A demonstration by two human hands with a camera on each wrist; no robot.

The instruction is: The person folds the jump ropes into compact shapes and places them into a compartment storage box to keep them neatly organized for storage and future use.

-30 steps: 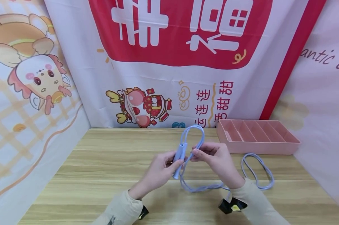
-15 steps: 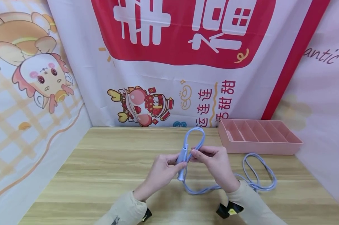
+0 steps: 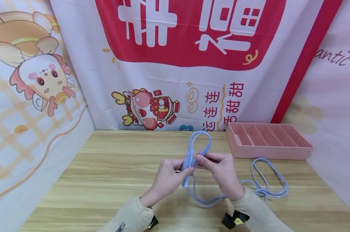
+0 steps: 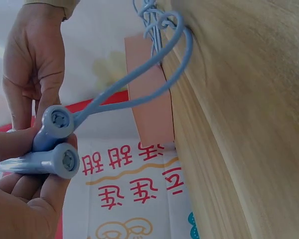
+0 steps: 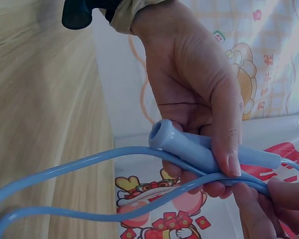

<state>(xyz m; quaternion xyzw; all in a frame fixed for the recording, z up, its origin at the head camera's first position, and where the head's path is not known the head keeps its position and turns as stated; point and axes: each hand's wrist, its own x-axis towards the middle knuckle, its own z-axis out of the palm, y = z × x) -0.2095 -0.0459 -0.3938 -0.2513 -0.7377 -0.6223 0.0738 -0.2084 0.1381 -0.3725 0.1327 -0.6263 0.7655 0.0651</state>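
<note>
A light-blue jump rope is in both hands above the table. My left hand (image 3: 167, 178) grips its two handles (image 4: 52, 149), which lie side by side between thumb and fingers. Close to them, my right hand (image 3: 221, 172) pinches the doubled cord (image 5: 229, 180) between thumb and fingertips. Above the hands, the cord makes an upright loop (image 3: 209, 138) from the handles' tops. More cord hangs below and runs right, behind the right wrist, to a loose tangle (image 3: 275, 194) on the table. In the head view the second handle is mostly hidden.
A pink box (image 3: 275, 152) with several slots stands at the table's back right, just behind the loose cord. Printed cloth (image 3: 163, 74) hangs along the back and both sides of the wooden table (image 3: 111, 167).
My right hand has come slightly closer to the left. The handles have turned, so one now mostly covers the other in the head view. The hanging cord has shifted, dropping a little lower.
</note>
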